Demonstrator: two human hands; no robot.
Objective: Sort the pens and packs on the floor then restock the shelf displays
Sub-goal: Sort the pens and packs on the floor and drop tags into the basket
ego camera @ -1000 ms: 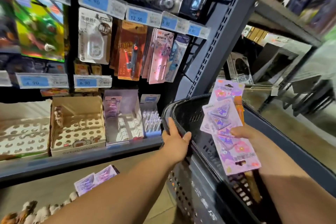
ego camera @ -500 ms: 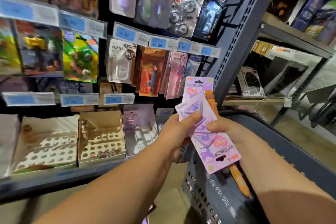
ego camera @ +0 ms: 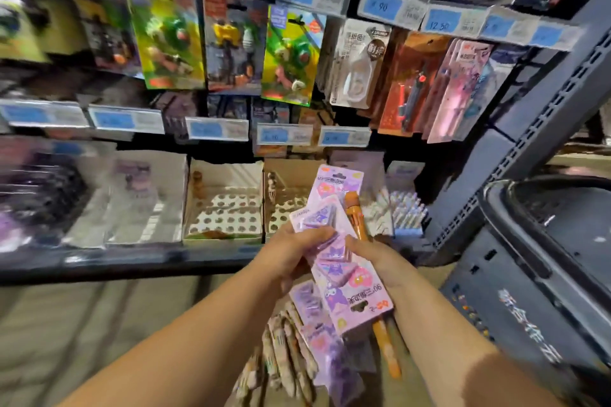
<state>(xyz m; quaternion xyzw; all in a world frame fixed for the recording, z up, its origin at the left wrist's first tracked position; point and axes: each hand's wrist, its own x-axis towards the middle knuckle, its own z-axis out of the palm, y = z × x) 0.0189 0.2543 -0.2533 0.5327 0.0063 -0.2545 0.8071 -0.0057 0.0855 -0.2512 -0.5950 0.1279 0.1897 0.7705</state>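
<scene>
Both hands hold a stack of pink-purple cartoon packs in front of the shelf. My left hand grips the upper pack from the left, thumb across its face. Gripping the stack's right edge is my right hand, together with orange pens that poke out above and below the packs. More purple packs and several beige pens lie on the floor beneath my hands. Cardboard display boxes with hole grids sit on the bottom shelf.
A dark plastic basket stands at the right beside the grey shelf upright. Hanging packs and blue price tags fill the rows above. A box of white pens stands at the shelf's right end.
My left hand left the basket rim and took hold of the packs. The view swung left and down, so the floor pile now shows beneath my hands.
</scene>
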